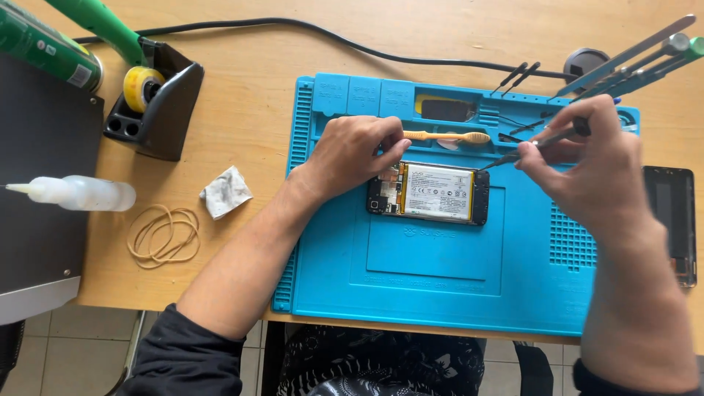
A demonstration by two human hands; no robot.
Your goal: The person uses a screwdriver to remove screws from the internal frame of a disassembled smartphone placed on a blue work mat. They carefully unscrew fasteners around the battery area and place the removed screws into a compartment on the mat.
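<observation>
An opened phone (433, 193) with its back off and its white battery showing lies on a blue repair mat (447, 271). My left hand (352, 152) rests on the phone's left end and steadies it. My right hand (587, 165) grips a thin dark tool (532, 147) whose tip touches the phone's upper right corner. An orange brush-like tool (447, 136) lies just above the phone, next to my left fingers.
A phone screen panel (671, 220) lies at the mat's right. Several metal tools (638, 62) stand in a holder at top right. On the left are a soldering-iron stand (150, 99), a crumpled wipe (226, 192), rubber bands (163, 235), and a squeeze bottle (81, 193).
</observation>
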